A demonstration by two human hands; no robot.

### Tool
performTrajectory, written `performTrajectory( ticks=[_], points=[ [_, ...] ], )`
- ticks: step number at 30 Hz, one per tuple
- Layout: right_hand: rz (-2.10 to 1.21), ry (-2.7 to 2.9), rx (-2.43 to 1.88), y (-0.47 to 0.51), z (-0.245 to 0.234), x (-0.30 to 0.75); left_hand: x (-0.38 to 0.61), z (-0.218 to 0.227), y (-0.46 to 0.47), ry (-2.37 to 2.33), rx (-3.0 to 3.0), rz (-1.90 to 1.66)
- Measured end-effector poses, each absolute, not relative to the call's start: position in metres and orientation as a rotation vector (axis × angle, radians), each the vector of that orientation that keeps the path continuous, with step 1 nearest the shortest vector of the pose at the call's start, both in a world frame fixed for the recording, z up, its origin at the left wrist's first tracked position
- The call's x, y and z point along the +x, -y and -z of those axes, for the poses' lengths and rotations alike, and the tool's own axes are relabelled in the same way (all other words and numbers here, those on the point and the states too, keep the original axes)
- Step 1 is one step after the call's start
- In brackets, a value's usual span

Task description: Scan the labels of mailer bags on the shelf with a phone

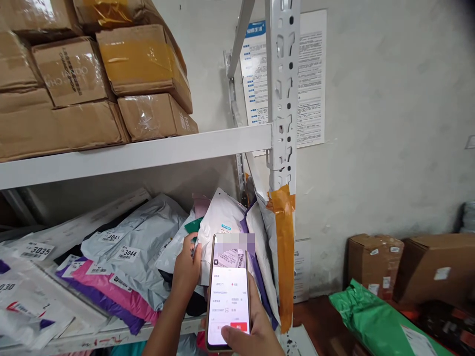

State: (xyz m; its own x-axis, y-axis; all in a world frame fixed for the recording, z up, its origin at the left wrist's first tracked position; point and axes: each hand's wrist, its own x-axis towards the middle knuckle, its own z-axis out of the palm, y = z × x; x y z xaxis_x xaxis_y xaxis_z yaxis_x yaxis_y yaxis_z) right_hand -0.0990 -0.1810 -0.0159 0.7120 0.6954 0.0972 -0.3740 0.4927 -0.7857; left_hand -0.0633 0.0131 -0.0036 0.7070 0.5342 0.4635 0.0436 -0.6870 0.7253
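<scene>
My right hand grips a smartphone, its thumb over the lower part of the lit screen. On that screen are a camera picture of a label and a form with a red button. My left hand is closed on the edge of a white mailer bag, which stands upright behind the phone. Part of the bag and its label is hidden by the phone. Grey mailer bags with printed number stickers lean to the left. A pink mailer bag lies in front of them.
Brown cartons are stacked on the upper shelf. A white rack post, wrapped low down in orange tape, stands right of the bags. On the floor at right are cartons and a green parcel.
</scene>
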Motion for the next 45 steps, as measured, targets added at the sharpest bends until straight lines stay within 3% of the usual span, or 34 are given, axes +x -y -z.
performTrajectory(
  ticks=[14,45],
  points=[
    [-0.525,0.339,-0.863,0.173,0.001,-0.105,-0.059,0.009,-0.018,-0.412,2.174,-0.871],
    [-0.610,0.473,-0.822,0.171,0.015,-0.097,-0.059,0.005,-0.017,-0.424,2.191,-0.838]
  ],
)
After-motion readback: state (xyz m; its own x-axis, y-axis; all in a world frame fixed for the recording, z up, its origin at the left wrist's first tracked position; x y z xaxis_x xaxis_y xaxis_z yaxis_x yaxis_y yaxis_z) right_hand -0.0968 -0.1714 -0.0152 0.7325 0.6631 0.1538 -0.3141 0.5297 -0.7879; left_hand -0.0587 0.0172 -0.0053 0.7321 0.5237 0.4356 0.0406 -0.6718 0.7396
